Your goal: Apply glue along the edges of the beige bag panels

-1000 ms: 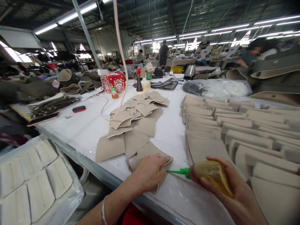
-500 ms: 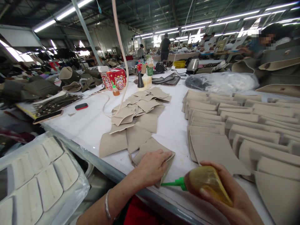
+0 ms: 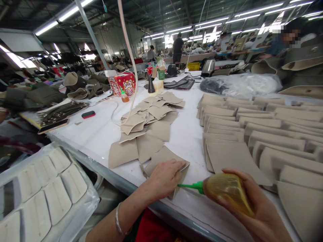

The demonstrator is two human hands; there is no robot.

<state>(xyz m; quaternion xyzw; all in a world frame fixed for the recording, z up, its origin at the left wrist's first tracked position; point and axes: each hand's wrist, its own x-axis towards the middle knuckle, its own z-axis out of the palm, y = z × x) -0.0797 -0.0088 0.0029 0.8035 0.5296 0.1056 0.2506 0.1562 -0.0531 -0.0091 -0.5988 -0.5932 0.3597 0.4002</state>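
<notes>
My left hand (image 3: pixel 165 178) is closed on a beige leather-like panel (image 3: pixel 161 156) near the table's front edge. Its fingers lie over the panel's folded-up right side; the thumb is hidden. In my right hand (image 3: pixel 259 201), a squeeze bottle (image 3: pixel 227 191) of amber liquid lies tilted on its side. The bottle's thin green nozzle (image 3: pixel 193 186) points left, its tip at the panel's edge beside my left fingers. Beyond my left hand spreads a loose pile of similar beige panels (image 3: pixel 153 131).
Rows of folded beige panels (image 3: pixel 227 154) stand on the right of the white table (image 3: pixel 96 137). Pale pieces in plastic (image 3: pixel 40 198) lie lower left. Farther back are a red box (image 3: pixel 123 84), a small green-capped bottle (image 3: pixel 124 97) and a hanging hose (image 3: pixel 132 60). Other people work beyond.
The nozzle tip has moved up along the panel's edge, away from the table's front edge, with the bottle shifting slightly right. My left hand keeps its place on the panel.
</notes>
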